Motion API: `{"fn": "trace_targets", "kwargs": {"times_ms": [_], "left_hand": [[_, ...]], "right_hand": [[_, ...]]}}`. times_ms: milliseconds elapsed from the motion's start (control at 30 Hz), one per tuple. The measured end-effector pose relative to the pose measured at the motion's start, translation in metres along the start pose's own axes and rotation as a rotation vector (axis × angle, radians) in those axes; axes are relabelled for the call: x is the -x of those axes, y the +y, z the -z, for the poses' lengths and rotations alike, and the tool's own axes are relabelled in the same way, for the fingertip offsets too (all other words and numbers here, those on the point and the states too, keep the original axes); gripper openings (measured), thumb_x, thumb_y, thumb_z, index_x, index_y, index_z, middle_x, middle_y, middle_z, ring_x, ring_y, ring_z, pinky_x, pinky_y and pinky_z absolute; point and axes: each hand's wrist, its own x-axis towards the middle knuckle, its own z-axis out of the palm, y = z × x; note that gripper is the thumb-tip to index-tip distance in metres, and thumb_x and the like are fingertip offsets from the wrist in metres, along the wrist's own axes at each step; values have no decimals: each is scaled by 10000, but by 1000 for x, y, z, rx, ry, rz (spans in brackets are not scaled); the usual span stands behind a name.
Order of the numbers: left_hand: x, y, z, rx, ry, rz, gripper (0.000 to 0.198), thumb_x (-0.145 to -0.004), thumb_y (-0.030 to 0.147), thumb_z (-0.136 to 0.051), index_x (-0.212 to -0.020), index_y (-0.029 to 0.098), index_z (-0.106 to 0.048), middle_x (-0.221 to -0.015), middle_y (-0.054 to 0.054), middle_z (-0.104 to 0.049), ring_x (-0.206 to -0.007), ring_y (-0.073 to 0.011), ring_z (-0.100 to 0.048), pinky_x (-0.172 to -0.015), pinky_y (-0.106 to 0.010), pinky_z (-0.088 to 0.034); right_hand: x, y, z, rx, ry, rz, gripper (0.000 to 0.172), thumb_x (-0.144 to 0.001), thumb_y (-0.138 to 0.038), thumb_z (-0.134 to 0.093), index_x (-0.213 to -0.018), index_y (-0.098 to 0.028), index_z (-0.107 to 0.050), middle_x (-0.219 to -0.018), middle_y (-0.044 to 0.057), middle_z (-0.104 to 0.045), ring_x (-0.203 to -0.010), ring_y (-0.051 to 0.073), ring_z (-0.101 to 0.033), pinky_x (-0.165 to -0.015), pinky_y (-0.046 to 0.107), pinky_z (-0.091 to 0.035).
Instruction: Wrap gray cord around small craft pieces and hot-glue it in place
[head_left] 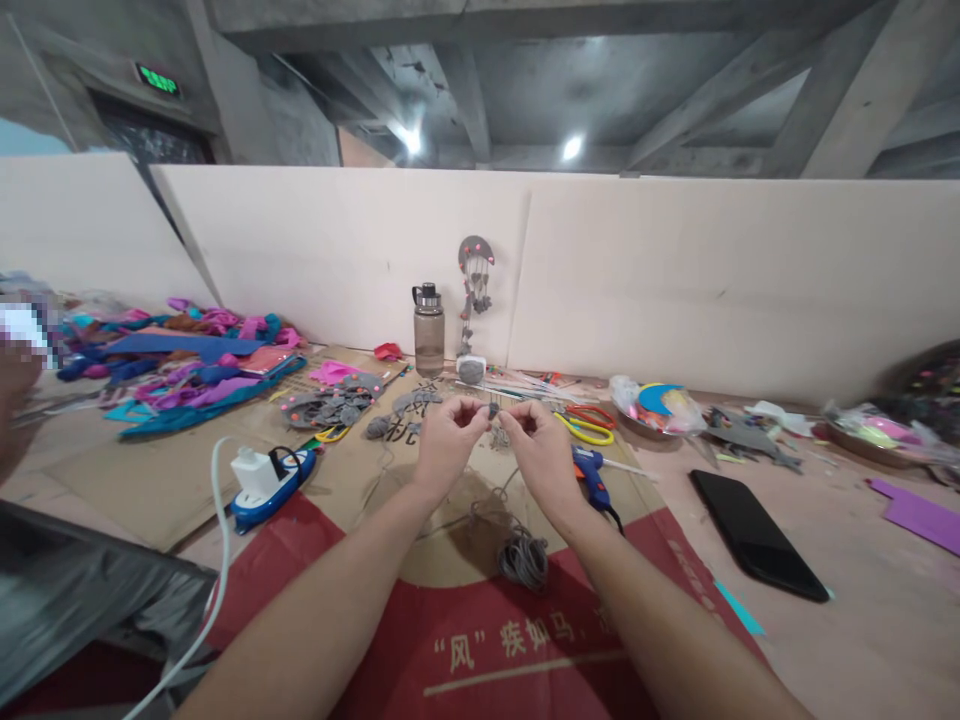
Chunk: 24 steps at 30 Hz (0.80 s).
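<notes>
My left hand [454, 440] and my right hand [537, 446] meet over the middle of the cardboard. Fingertips of both pinch a small dark grey piece [493, 411], too small to name surely. Grey cord trails below the hands to a loose coil of grey cord [523, 560] on the red printed part. Close to my left hand lies a small ball of grey yarn [377, 428]. Beyond my hands a grey moon-shaped hanging ornament [476, 250] with pink dots and strings is up against the white board.
Yellow-handled scissors [589, 430], a blue glue gun [594, 478] and a black phone [757, 535] lie to the right. A bottle [429, 335] stands behind. Leftward are a power strip [274, 490], grey felt pieces [334, 402] and colourful felt scraps [202, 350]. Part of another person [19, 400] shows at far left.
</notes>
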Motion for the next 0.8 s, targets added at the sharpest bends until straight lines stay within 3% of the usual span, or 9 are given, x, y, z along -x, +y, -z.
{"fn": "trace_targets", "kwargs": {"times_ms": [267,600,700,800], "left_hand": [[2,-1,-2,47,-22,46,177,-744,322,-619,-768,147,-636,-703,-16,-641,-635,-127,-587,-639,-248,-443],[2,-2,1,36,-106,59,155,-758,294,-590,-732,145,-622,-654,-2,-592,-628,-120,-533,-635,-242,-412],[-2,-8,2,102,-163,77,157,-754,303,-598,-739,149,-627,-660,-2,-588,-626,-118,-525,-630,-240,-410],[-6,-14,3,149,-237,101,186,-744,340,-624,-746,155,-645,-666,-11,-602,-625,-124,-532,-618,-243,-407]], "right_hand": [[0,-4,2,174,63,76,156,-783,-308,-588,-680,-193,-572,-646,-9,-569,-585,129,-453,-580,255,-340],[1,-1,3,197,79,71,123,-770,-304,-596,-733,-186,-590,-638,-18,-543,-579,126,-436,-561,252,-323],[0,0,5,168,28,57,148,-773,-309,-579,-830,-184,-635,-652,-15,-547,-589,129,-436,-553,248,-321],[-2,3,8,104,-37,0,173,-774,-325,-551,-776,-179,-644,-630,-12,-553,-557,120,-422,-518,239,-305]]}}
